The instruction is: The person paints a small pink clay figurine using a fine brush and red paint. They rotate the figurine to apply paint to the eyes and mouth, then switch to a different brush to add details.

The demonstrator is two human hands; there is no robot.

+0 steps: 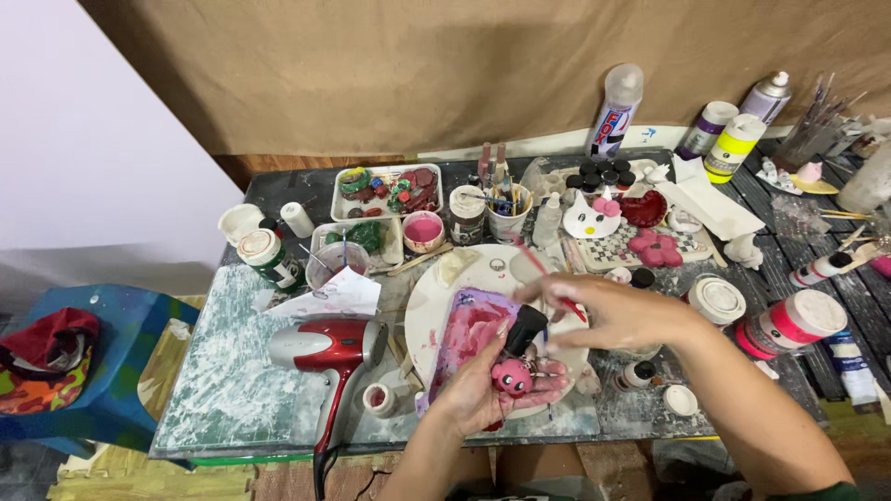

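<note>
My left hand point(483, 394) lies palm up over the table's front edge and holds a small pink round figurine point(512, 376) with a black top part point(525, 327). Just above it, my right hand point(613, 311) grips a thin red-handled paintbrush point(548, 276), whose shaft slants up to the left. Both hands hover over a round white plate point(436, 301) that carries a purple palette smeared with pink paint point(469, 329).
A red hair dryer point(329, 348) lies left of the plate. Paint jars point(794, 323), spray cans point(614, 109), a cup of brushes point(509, 211), a pink paint bowl point(424, 230), trays of figures point(390, 190) and a checkered board point(620, 243) crowd the table. A blue stool point(121, 357) stands at left.
</note>
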